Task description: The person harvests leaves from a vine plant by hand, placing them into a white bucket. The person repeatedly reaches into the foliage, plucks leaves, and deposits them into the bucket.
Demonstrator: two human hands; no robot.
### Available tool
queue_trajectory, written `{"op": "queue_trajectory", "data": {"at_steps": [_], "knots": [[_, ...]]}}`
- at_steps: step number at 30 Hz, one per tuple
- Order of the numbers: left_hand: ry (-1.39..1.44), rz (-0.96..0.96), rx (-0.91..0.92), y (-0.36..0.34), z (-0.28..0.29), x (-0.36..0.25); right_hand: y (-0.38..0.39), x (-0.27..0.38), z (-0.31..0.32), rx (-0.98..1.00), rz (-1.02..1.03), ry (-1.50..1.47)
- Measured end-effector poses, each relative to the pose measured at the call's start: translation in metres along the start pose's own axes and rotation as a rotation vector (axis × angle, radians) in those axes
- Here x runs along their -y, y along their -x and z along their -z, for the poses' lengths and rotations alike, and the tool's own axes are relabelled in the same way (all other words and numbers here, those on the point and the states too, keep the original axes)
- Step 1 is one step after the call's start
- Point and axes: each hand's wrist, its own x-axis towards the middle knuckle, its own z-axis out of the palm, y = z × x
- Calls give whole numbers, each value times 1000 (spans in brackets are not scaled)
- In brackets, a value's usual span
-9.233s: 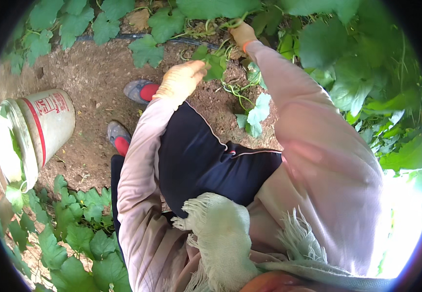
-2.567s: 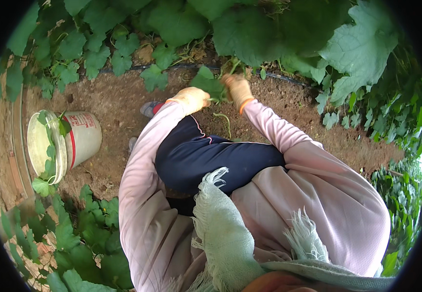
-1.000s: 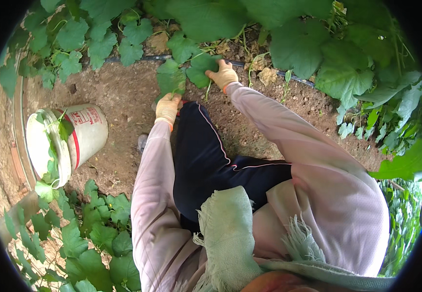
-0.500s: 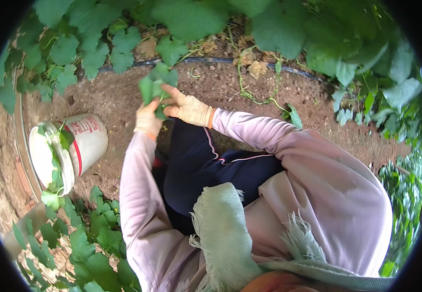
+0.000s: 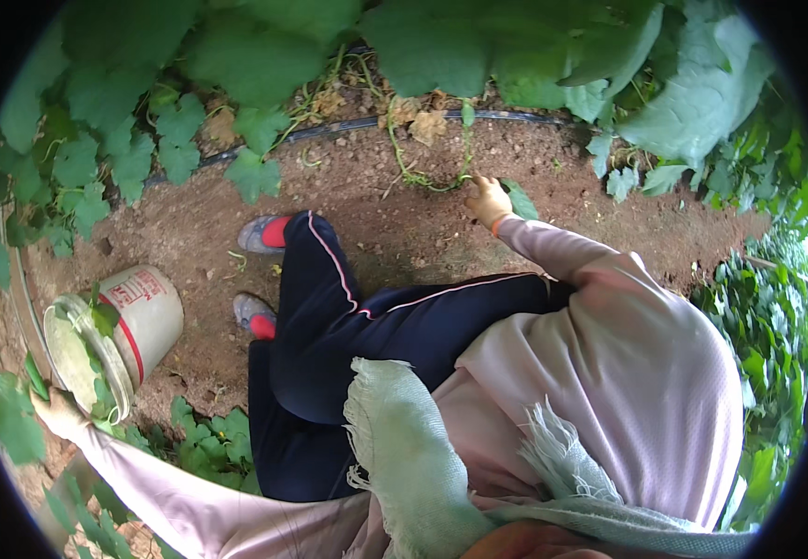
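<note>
My left hand (image 5: pixel 61 415), in a pale glove, is stretched far left beside the mouth of a white bucket (image 5: pixel 148 307) with a red band. Green leaves (image 5: pixel 37 376) stick out from its closed fingers; a larger lobed leaf (image 5: pixel 14 421) hangs beside it. The bucket lies tilted, its opening toward the left, with leafy pieces (image 5: pixel 104 319) over its rim. Out ahead, my right hand (image 5: pixel 490 201), gloved with an orange cuff, closes on a thin green vine (image 5: pixel 432 183) trailing over the soil. A single leaf (image 5: pixel 520 201) of that vine shows just right of the hand.
Broad-leaved plants (image 5: pixel 264 56) overhang the far side. A black hose (image 5: pixel 348 124) runs along their base near dry leaves (image 5: pixel 427 127). My feet in grey shoes (image 5: pixel 253 309) rest on brown soil (image 5: pixel 208 224). More foliage (image 5: pixel 213 433) grows behind the bucket.
My hands have moved apart from the leaves they held together. The left has swung down and left to the bucket with leaves in it; the right has reached rightward to the vine.
</note>
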Motion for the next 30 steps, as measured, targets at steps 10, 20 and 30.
{"op": "queue_trajectory", "data": {"at_steps": [10, 20, 30], "knots": [[-221, 45, 425, 10, -85, 80, -41, 11, -24, 233, 91, 27], [-126, 81, 599, 78, -124, 71, -54, -9, -50, 164, 311, 634], [-235, 77, 589, 106, -116, 25, -28, -4, 14, 553, 206, 612]]}}
